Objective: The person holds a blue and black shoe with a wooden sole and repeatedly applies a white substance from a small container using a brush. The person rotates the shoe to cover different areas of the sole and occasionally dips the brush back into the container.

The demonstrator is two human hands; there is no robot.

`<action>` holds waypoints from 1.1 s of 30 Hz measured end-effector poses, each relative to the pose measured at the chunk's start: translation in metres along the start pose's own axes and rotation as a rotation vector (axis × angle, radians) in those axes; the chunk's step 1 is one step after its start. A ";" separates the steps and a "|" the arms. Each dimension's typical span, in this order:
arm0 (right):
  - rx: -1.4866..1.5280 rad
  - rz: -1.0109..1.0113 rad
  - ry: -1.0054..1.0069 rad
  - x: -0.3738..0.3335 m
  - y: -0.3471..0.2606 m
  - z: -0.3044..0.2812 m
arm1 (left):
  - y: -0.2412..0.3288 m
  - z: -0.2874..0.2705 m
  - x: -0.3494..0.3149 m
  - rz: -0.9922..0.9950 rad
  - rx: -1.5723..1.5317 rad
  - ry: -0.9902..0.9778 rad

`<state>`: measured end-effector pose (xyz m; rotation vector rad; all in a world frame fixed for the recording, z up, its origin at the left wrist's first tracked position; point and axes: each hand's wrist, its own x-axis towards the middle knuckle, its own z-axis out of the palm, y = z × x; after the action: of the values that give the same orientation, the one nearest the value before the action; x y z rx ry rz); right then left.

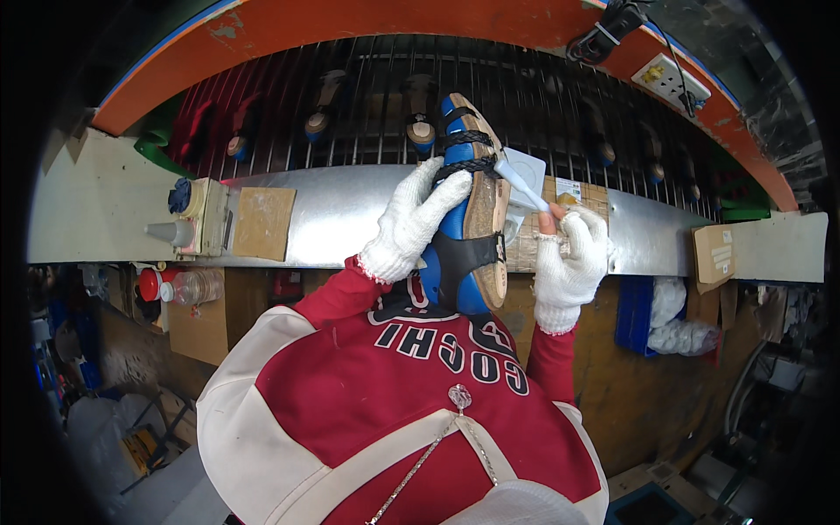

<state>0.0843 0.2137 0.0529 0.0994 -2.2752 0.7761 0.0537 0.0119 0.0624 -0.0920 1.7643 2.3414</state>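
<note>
"How does the sandal look?"

"Black straps, some braided, over a blue last; its brown sole faces three o'clock. It's just past twelve from the view's centre, clamped in the gloved left hand."

"Right hand?"

"Fingers together on one pale tool, at the sandal's edge."

"Others?"

"At least six more sandals on the rack around twelve. One cardboard square at nine, one socket strip at two. The left glove hides part of the last."
</note>
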 end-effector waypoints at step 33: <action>0.238 -0.096 -0.389 -0.001 0.028 -0.018 | -0.002 -0.028 0.036 0.093 0.268 -0.094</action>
<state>0.0883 0.2469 0.0481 0.5057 -2.5034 1.0462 0.0173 -0.0097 0.0464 0.1412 2.0545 2.1048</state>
